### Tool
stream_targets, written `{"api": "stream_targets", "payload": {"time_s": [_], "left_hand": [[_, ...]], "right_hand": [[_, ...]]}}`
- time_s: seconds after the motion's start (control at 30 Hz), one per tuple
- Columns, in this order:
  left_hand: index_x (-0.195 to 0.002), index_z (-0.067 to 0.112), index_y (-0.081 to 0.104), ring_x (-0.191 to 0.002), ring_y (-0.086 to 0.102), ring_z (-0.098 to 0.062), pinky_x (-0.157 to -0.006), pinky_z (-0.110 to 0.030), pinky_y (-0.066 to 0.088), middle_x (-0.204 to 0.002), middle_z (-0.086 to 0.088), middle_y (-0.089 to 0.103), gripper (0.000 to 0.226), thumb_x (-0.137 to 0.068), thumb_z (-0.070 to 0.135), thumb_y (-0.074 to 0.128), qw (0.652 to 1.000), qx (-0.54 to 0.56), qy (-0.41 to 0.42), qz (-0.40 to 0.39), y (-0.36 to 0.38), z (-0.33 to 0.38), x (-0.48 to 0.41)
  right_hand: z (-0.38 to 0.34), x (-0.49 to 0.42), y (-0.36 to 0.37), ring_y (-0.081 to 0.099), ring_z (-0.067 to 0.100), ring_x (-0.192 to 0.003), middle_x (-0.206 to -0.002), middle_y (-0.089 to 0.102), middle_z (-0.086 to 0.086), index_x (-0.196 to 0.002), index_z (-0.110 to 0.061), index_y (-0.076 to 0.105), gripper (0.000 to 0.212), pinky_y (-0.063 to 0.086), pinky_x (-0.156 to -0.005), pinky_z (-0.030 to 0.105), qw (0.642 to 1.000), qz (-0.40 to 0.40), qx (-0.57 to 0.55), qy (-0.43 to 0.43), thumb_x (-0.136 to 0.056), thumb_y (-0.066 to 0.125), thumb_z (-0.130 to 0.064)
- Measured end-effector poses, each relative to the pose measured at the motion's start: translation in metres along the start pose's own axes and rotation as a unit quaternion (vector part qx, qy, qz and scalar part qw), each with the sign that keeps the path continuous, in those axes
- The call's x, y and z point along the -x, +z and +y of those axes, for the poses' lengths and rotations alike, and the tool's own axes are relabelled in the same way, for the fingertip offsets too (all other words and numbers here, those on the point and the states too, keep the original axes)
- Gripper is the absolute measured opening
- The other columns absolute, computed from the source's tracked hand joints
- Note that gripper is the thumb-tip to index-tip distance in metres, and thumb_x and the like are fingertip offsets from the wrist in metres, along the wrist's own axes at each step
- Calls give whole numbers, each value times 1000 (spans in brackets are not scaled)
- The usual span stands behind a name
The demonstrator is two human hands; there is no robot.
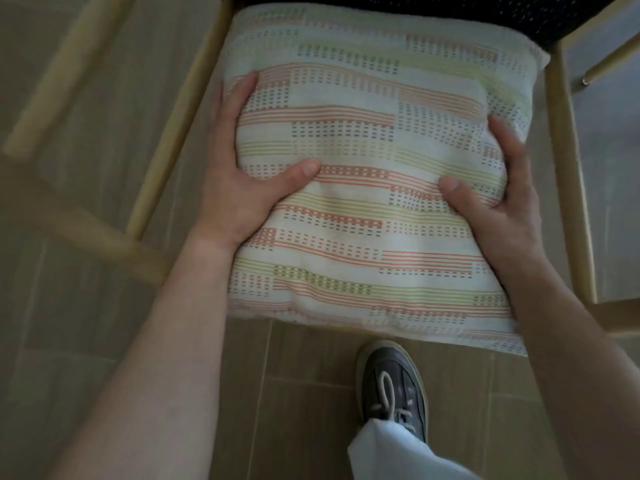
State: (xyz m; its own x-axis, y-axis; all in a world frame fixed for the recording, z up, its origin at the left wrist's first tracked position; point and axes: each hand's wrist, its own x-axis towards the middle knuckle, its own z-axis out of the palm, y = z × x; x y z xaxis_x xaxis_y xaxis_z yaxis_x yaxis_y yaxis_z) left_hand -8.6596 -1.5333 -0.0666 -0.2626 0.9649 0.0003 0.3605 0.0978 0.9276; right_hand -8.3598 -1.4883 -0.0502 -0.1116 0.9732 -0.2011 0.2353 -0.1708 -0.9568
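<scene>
Bare forearms reach in from the bottom corners. On the left, the left hand (239, 181) clasps the near left edge of the striped cushion (363, 150), with the thumb pressed on top and the fingers running along its side. The cushion lies between the pale wooden rails of a chair (170, 140), its far edge against the dark speckled seat (450, 12). It seems to overhang the front, though blur hides how it rests. Below it, a grey laced shoe (394, 386) stands on the tiled floor (311, 410). The right hand (498, 202) grips the right edge the same way.
</scene>
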Motion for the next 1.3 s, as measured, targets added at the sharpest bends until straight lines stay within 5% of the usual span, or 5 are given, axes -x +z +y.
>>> {"api": "stream_targets", "payload": {"time_s": [0.1, 0.4, 0.57, 0.87, 1.3], "left_hand": [[-157, 24, 35, -151, 36, -10, -122, -29, 36, -165, -4, 32, 96, -79, 49, 86, 1000, 0, -25, -18, -37, 77, -1], [-138, 64, 48, -138, 51, -6, -119, -39, 42, -154, 14, 50, 87, -59, 71, 84, 973, 5, -214, -82, -126, 318, -58], [-138, 60, 51, -129, 58, -7, -117, -40, 44, -144, 16, 56, 93, -52, 74, 84, 953, 11, -279, -120, -139, 396, -130], [-145, 53, 51, -141, 46, -10, -123, -38, 32, -155, 1, 45, 78, -72, 69, 72, 969, -72, -201, -126, -145, 481, -276], [-132, 56, 59, -147, 37, -14, -117, -35, 28, -153, 4, 42, 48, -87, 59, 75, 961, -124, -151, -197, -137, 513, -438]], "right_hand": [[-76, 17, -13, 68, 19, -125, -147, 58, -6, -143, -53, 50, 82, 61, -95, 47, 999, 15, 24, 40, -71, 89, -61], [-335, 4, -80, 63, 15, -123, -140, 56, -15, -130, -74, 49, 76, 51, -108, 43, 965, -88, 120, 217, -59, 76, -78], [-422, -59, -112, 58, 13, -117, -153, 49, -12, -132, -76, 44, 77, 44, -83, 29, 930, -164, 137, 298, -61, 69, -90], [-514, -206, -126, 51, 13, -138, -156, 48, -17, -150, -52, 47, 93, 36, -114, 36, 933, -184, 216, 222, -67, 62, -90], [-586, -346, -120, 49, 18, -139, -156, 49, -6, -151, -54, 43, 75, 34, -104, 33, 919, -226, 274, 169, -83, 62, -78]]}}
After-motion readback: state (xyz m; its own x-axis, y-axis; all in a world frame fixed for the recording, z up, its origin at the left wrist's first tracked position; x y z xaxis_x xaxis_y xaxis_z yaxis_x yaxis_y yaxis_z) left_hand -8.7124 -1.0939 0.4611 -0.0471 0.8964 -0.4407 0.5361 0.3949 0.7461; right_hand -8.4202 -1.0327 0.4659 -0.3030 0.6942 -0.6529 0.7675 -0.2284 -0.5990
